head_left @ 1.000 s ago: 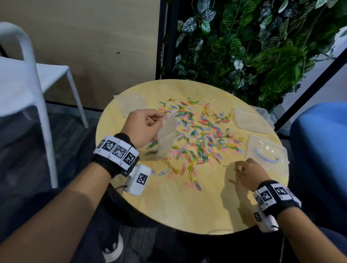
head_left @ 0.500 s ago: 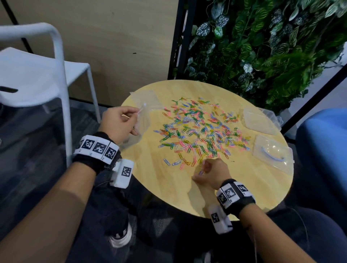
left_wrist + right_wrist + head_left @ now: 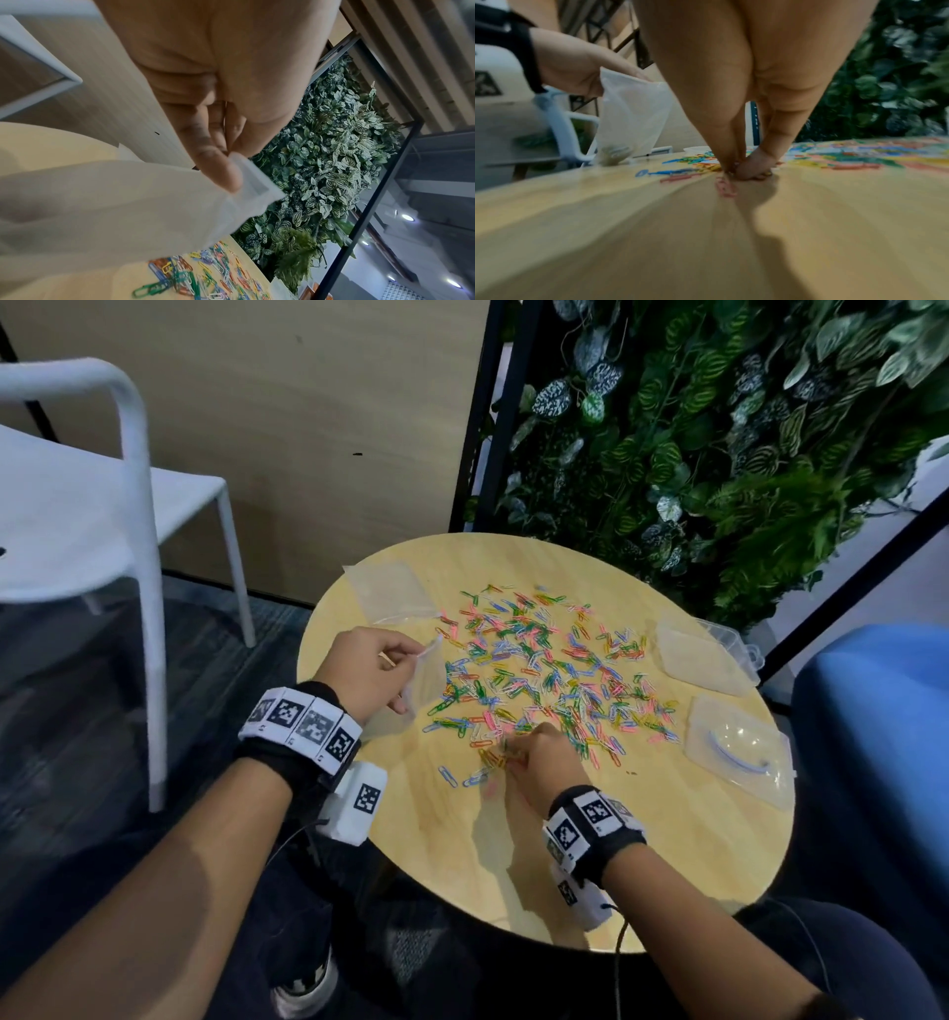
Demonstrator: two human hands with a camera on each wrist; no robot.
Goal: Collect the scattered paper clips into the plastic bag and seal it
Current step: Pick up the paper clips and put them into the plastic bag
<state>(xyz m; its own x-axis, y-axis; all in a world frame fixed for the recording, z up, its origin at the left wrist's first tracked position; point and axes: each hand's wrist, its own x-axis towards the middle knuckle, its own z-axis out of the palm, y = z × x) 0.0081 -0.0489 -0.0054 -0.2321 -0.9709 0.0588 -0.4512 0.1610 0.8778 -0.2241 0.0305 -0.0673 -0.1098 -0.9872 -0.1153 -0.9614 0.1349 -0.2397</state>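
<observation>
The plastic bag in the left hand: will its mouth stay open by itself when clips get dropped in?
Probably not. The plastic bag hangs limp from the left hand, which pinches only its top edge, so it looks floppy. The few clips inside barely weigh it down. The thin film may be slippery.

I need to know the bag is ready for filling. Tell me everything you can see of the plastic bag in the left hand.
The plastic bag is small, clear and slightly frosted, of thin soft film with a ribbed zip strip along its top edge. The left hand pinches that top corner between thumb and fingers, so the bag hangs near the table's left edge, beside the scattered paper clips. A few clips lie at its bottom. Whether its mouth is open cannot be told.
</observation>
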